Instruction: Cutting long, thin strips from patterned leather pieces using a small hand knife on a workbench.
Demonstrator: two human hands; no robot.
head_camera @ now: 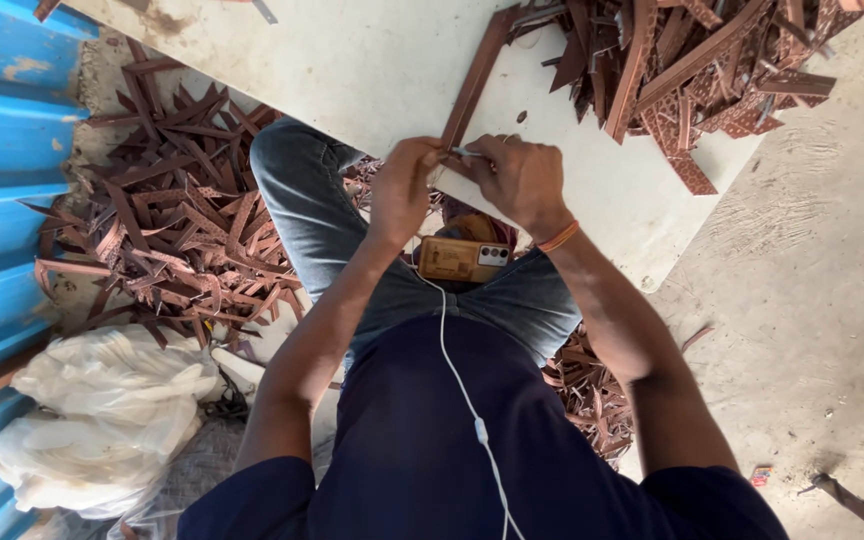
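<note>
Presently, at the white counter edge, the left hand pinches the near end of a brown moulding strip lying on it, while the right hand grips a small metal tool against that end.

matt brown wooden strips, smooth white board
</note>
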